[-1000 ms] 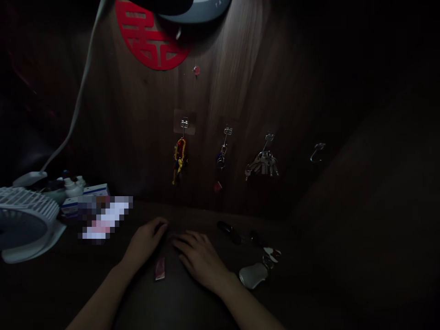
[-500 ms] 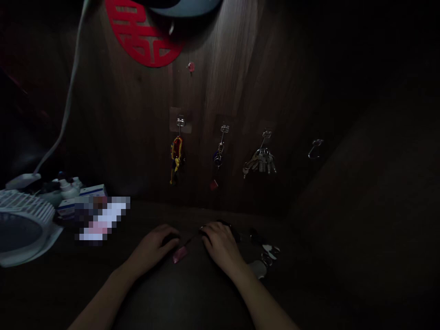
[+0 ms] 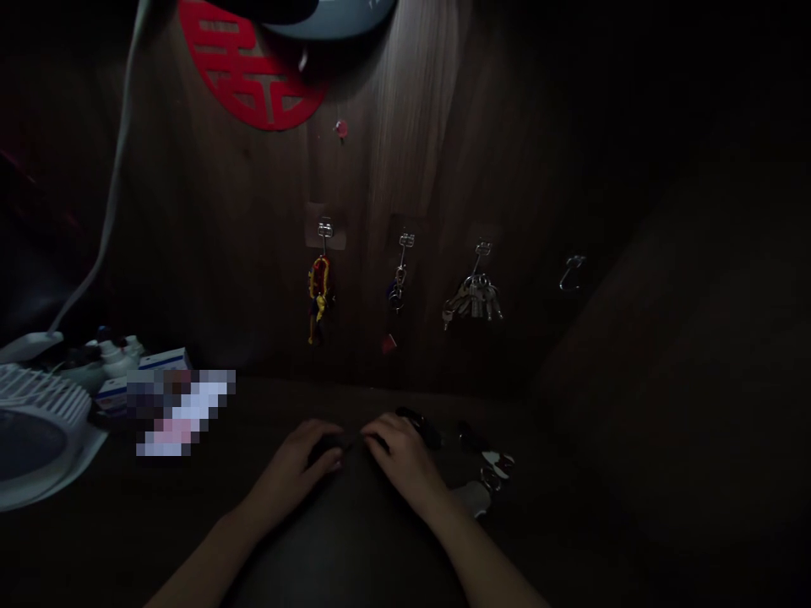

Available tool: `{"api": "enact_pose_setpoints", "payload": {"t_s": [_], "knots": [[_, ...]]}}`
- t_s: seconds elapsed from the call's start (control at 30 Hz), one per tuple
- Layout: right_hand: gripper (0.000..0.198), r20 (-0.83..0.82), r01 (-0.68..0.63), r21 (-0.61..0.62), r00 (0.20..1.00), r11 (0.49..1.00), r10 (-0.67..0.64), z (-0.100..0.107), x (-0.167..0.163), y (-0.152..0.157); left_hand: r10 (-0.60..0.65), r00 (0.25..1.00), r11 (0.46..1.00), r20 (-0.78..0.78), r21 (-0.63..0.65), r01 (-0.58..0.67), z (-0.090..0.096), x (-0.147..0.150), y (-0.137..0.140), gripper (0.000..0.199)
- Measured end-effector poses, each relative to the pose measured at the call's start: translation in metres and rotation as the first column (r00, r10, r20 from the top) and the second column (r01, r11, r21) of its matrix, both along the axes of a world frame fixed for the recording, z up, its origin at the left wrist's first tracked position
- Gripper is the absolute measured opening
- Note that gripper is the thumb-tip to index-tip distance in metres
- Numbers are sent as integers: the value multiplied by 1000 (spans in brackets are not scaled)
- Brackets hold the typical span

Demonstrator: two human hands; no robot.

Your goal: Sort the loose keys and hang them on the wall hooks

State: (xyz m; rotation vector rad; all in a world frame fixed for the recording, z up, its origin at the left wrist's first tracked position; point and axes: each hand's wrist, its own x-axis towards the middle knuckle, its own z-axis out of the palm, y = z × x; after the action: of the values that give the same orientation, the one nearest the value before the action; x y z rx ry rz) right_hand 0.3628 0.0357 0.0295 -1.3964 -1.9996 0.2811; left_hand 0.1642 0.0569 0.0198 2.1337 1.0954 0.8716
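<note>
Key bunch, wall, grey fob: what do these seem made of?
Key bunch: likely metal, silvery with bright glints. Wall: wood or laminate, satin; streaked grain shows. Grey fob: smooth, dull; perhaps metal or plastic, too dim to tell.

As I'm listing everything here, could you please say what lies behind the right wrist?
A grey, rounded object partly shows there; the rest is covered and cannot be seen.

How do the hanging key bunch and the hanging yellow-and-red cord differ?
The key bunch looks dull and metallic; the cord is brightly coloured. The key bunch fans out sideways, while the cord hangs long and narrow. Both hang from metal hooks on the wooden wall.
</note>
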Motion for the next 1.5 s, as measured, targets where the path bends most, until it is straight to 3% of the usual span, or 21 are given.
{"api": "enact_pose_setpoints", "payload": {"t_s": [0.1,0.23,0.4,0.57,0.7,0.8,0.93,1.17,1.3,1.5], "knots": [[18,-207,-77,-12,976,997,73,3,-9,-4,63,994,996,84,-63,-57,1,2,-1,24],[9,-544,-91,-73,838,993,37,5,-21,-6,28,986,995,163,-99,-12,2,4,-1,21],[6,-697,-73,-146,715,987,-50,5,-26,-4,37,971,981,237,-193,10,7,8,-5,25],[10,-662,-62,-141,748,988,-48,1,-26,-3,117,956,987,268,-134,-84,12,9,-10,22],[15,-544,11,-11,839,1000,-15,4,-25,-7,148,949,987,278,-95,-126,12,8,-11,21],[14,-417,-4,75,908,997,35,5,-28,-11,148,945,989,292,-52,-139,10,8,-10,18],[10,-294,-6,148,955,989,50,0,-33,-11,120,943,993,310,-30,-117,9,11,-9,18],[15,-240,123,211,968,970,-71,-2,-29,-7,1,964,1000,264,-18,4,8,10,-10,21],[12,-277,171,221,955,960,-106,16,-17,-4,24,980,1000,198,-2,-24,8,6,-9,21],[9,-427,223,132,892,966,-148,66,8,10,76,993,997,93,-18,-75,4,1,-4,23]]}}
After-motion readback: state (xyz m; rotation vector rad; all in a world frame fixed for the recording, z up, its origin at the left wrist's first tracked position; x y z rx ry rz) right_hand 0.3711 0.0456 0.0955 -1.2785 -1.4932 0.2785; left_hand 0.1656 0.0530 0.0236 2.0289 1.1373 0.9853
